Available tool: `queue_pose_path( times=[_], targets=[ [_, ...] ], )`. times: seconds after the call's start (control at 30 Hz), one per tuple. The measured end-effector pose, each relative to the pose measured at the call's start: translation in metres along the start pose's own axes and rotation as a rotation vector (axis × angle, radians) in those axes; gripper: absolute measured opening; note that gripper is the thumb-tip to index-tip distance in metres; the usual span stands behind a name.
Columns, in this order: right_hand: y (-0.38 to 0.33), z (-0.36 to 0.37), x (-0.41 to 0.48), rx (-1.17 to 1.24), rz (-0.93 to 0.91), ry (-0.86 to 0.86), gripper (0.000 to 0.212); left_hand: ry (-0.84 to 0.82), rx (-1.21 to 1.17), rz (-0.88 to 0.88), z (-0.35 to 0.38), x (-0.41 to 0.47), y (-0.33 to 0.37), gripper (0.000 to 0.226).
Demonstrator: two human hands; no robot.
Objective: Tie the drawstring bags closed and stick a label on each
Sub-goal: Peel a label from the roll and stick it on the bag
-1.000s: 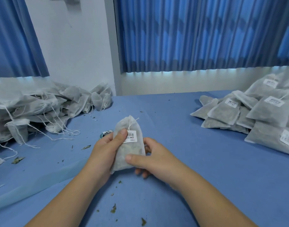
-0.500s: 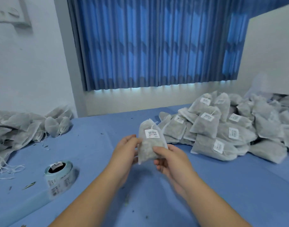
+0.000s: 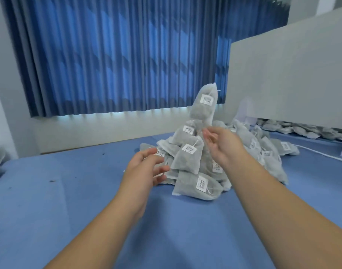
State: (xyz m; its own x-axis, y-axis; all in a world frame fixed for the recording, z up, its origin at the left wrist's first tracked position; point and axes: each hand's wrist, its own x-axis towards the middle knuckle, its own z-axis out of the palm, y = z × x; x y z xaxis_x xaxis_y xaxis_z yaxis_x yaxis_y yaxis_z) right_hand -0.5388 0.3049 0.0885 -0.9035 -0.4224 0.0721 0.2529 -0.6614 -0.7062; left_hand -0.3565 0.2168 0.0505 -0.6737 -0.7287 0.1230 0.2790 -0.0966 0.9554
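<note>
Both hands are empty: the right hand is spread wide with fingers loose, and the left hand hangs open lower down and nearer the body, touching nothing. Just above and beyond the right hand's fingertips, a grey mesh drawstring bag with a white barcode label is in the air, upright, clear of either hand, apparently tossed. Directly beneath it and in front of both hands sits the heap of finished grey labelled bags on the blue worktop. The step looks like sending a completed bag to the pile. To do it well, the throw should be gentle and low enough that the bag settles on the heap rather than rolling off, its knot staying tight and its label flat. Next both hands must swing leftward for an untied bag.
</note>
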Motion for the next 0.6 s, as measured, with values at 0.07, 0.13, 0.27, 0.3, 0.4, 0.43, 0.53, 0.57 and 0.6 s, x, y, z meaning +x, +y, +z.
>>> queue_pose_path(
  times=[0.07,0.13,0.27,0.3,0.4,0.43,0.53,0.57,0.6],
  targets=[
    [0.007,-0.002,0.004,-0.106,0.018,0.061,0.005,-0.001,-0.006,0.008,-0.002,0.001,0.002,0.017],
    [0.027,-0.006,-0.004,-0.18,0.085,0.049,0.003,0.005,-0.012,-0.002,-0.008,-0.001,0.0,0.019],
    [0.068,-0.005,-0.029,-0.272,0.211,-0.051,0.006,0.054,-0.056,-0.035,-0.027,-0.004,-0.002,0.018],
    [0.077,-0.002,-0.036,-0.303,0.232,-0.077,0.007,0.065,-0.068,-0.04,-0.033,-0.005,0.0,0.017],
    [0.099,0.017,-0.057,-0.339,0.293,-0.176,0.008,0.105,-0.076,-0.042,-0.055,-0.007,0.007,0.016],
    [0.107,0.026,-0.065,-0.334,0.316,-0.211,0.008,0.118,-0.065,-0.04,-0.063,-0.008,0.009,0.016],
    [0.131,0.057,-0.091,-0.308,0.394,-0.32,0.004,0.164,0.002,-0.03,-0.094,-0.017,0.02,0.017],
    [0.141,0.068,-0.101,-0.3,0.419,-0.359,0.004,0.179,0.032,-0.029,-0.107,-0.021,0.024,0.018],
    [0.152,0.079,-0.111,-0.294,0.441,-0.398,0.005,0.193,0.064,-0.026,-0.121,-0.027,0.028,0.018]
  ],
)
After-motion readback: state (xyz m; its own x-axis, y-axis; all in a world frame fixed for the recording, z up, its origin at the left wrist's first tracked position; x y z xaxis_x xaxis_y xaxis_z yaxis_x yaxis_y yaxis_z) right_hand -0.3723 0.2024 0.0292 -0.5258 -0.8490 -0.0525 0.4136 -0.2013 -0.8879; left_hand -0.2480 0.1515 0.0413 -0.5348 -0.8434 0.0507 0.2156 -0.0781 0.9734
